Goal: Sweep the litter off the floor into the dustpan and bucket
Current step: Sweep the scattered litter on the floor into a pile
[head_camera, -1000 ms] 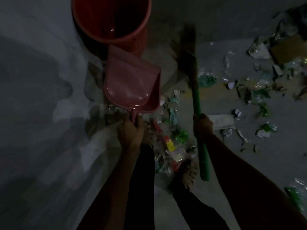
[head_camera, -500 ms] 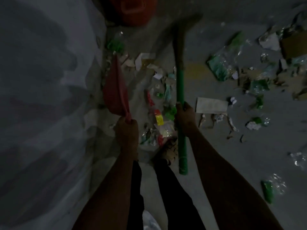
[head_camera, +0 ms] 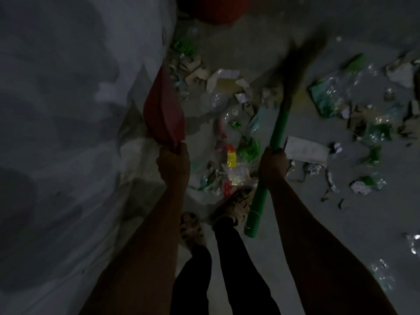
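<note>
My left hand grips the handle of a red dustpan, which is held edge-on beside the wall, above the floor. My right hand is closed around the green handle of a broom; its dark, blurred bristles point up and to the right. A pile of litter, wrappers, plastic and paper, lies on the floor between my hands. The red bucket shows only partly at the top edge.
A pale wall fills the left side. More scattered litter, green plastic and cardboard scraps, covers the floor to the right. My sandalled feet stand just below the pile.
The dustpan came away from the bucket mouth and turned edge-on beside the wall. The view shifted so the bucket slid to the top edge. The broom head swung to the right.
</note>
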A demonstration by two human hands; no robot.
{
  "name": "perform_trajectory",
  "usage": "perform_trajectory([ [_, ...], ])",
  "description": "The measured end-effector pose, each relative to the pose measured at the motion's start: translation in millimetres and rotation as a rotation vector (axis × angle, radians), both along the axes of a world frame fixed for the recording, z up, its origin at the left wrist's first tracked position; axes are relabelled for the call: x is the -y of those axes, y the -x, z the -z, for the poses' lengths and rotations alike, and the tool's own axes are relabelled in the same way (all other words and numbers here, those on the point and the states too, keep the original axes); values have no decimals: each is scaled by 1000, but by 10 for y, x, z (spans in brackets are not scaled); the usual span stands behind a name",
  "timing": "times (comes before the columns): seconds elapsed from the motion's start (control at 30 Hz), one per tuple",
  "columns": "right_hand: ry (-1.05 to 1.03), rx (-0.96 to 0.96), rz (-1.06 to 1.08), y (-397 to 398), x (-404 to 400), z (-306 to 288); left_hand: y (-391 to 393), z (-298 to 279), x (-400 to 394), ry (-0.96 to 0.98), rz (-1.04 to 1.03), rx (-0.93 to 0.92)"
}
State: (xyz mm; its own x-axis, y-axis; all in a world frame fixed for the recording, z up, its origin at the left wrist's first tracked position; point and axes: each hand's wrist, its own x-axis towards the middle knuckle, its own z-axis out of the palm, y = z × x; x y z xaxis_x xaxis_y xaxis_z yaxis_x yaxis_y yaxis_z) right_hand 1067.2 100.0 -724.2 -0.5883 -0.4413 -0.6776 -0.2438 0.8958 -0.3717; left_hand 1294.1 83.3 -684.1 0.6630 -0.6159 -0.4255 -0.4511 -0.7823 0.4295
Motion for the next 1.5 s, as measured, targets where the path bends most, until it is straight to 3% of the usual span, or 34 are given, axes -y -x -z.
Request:
perform_trajectory([
  [0.1, 159, 76, 170, -180, -59, -84, -134, 47, -39, -5, 32, -43],
  [0.2, 238, 225, 172, -464, -203, -140, -307, 43, -95, -23, 35, -80],
  [0.43, 279, 299, -359, -1129, -150, -103, -872, -69, 4, 30, 153, -13],
  [0.53, 222, 331, -480, -1363, 149, 22, -1183, -68, 33, 34, 245, 11],
  [0.67, -26, 404, -336, -1601, 319, 121, -1557, -51, -38, 22, 281, 26],
  [0.83, 29, 253, -160, -1512, -67, 277, -1689, -97, -222, 7, 286, -13],
  [1.03, -48, 61, 64, -972, -657, 109, -1530, -226, -432, 52, 356, -26],
  [1.17, 41, -54, 175, -852, -873, -91, -1345, -262, -526, 85, 380, -45],
  [1.27, 163, -19, 165, -1028, -1030, -283, -1191, -316, -631, 100, 364, -75],
  [1.37, 236, 138, 68, -1312, -1129, -358, -1120, -343, -757, 66, 302, -64],
  [1.5, 189, 334, -140, -1605, -1118, -182, -1199, -249, -902, 77, 242, 8],
])
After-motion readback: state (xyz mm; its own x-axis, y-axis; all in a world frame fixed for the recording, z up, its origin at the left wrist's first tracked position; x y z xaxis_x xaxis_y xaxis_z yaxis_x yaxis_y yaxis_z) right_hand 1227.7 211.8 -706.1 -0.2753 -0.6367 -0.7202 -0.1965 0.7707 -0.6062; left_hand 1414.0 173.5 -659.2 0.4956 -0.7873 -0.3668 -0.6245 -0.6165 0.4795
